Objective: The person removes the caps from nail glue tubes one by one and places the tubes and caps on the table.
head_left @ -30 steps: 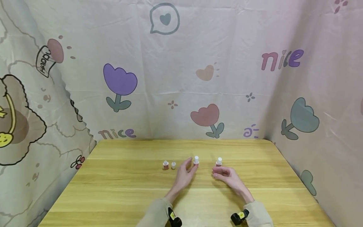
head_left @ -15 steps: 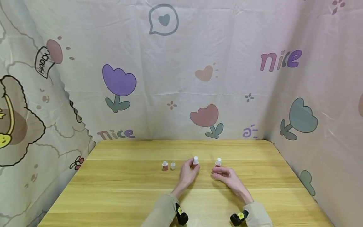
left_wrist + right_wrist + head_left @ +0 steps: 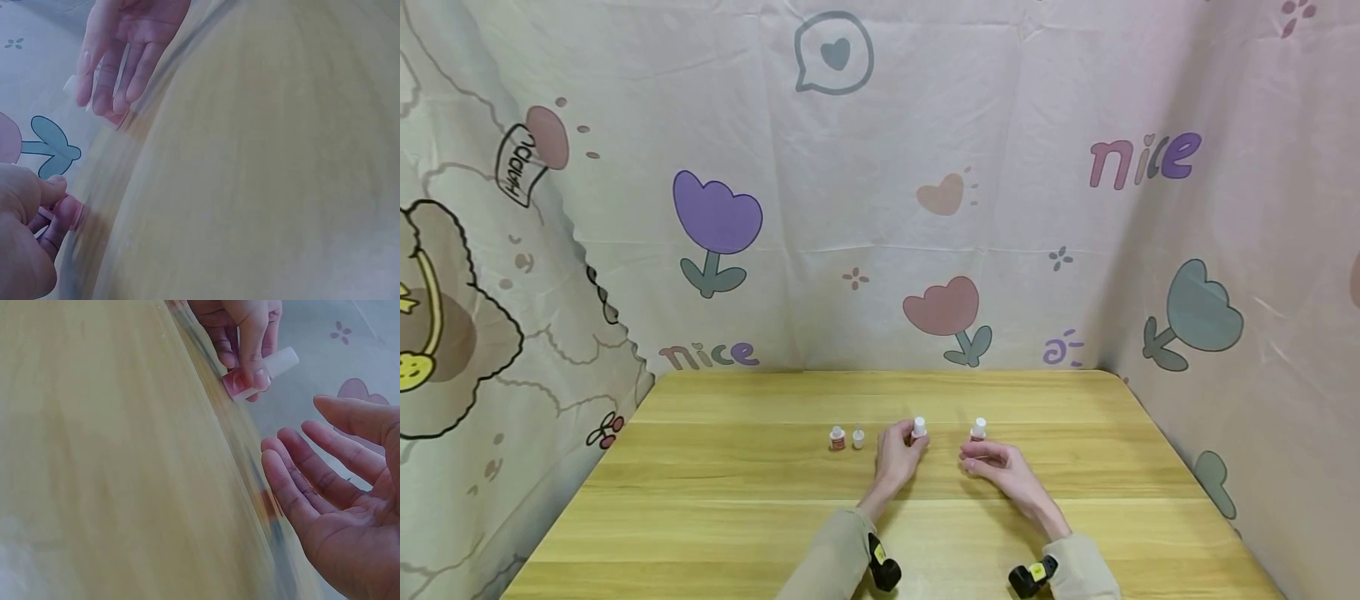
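My left hand pinches a small bottle with a white cap and a pinkish-red body between thumb and fingers. The right wrist view shows this bottle upright on the tabletop, the thumb across its body. To its right stands a second white-capped small bottle, its lower part hidden behind my right hand. That hand has loosely bent fingers apart from the thumb, with nothing gripped. Left of my left hand stand an uncapped small bottle and a white cap with a thin stem pointing up.
The wooden table runs back to a printed cloth hanging behind it and along both sides. Black wrist cameras sit at both sleeve cuffs.
My left hand has moved slightly right and closed its thumb and fingers on the middle bottle. The right hand has stayed in place by its bottle.
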The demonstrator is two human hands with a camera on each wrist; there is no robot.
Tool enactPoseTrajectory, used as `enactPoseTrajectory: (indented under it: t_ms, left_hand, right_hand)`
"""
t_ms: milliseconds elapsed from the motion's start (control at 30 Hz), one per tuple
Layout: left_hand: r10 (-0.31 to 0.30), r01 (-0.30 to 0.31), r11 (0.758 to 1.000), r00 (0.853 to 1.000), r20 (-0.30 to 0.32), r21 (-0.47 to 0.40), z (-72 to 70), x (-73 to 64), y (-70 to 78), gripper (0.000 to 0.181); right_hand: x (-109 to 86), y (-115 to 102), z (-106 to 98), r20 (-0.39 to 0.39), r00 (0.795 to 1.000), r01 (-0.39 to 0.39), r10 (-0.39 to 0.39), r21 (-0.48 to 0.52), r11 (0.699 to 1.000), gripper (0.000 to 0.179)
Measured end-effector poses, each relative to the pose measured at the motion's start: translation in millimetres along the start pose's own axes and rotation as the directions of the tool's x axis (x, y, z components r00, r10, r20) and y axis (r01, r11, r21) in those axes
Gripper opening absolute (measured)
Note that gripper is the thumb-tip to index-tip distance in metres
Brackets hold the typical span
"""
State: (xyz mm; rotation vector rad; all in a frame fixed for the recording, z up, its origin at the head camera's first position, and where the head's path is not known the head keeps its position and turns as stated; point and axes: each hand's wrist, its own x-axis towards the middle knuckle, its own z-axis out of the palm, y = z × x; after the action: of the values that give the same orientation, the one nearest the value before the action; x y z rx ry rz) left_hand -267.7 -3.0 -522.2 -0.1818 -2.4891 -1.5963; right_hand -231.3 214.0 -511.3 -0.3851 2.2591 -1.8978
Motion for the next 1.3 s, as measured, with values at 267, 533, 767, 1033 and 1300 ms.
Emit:
enactPoseTrajectory:
  t_ms: [267, 533, 767, 1033, 1300]
  left_hand:
    - [0.017, -0.017, 1.000, 1.000, 0.003, -0.006, -6.2, -8.4, -4.0, 0.008]
    - [0.038, -0.037, 0.999, 0.999, 0.019, -0.040, -17.7, -17.1, -10.4, 0.012]
    - [0.072, -0.069, 0.995, 0.996, 0.050, -0.067, -29.1, -23.7, -14.7, 0.013]
    - [0.094, -0.088, 0.993, 0.993, 0.067, -0.083, -38.2, -29.4, -20.7, 0.010]
    - [0.139, -0.128, 0.986, 0.984, 0.111, -0.106, -49.7, -35.1, -25.5, 0.016]
  right_hand:
    - [1.3, -1, 2, 0.008, 1.000, 0.001, -0.001, 0.003, 1.000, 0.046]
    - [3.6, -1, 6, 0.022, 1.000, 0.021, -0.021, -0.003, 1.000, 0.044]
    - [6.1, -1, 12, 0.048, 0.998, 0.034, -0.033, -0.007, 0.999, 0.045]
    - [11.5, -6, 25, 0.064, 0.997, 0.047, -0.046, -0.008, 0.999, 0.045]
    - [16.4, -10, 35, 0.068, 0.994, 0.082, -0.080, -0.027, 0.996, 0.042]
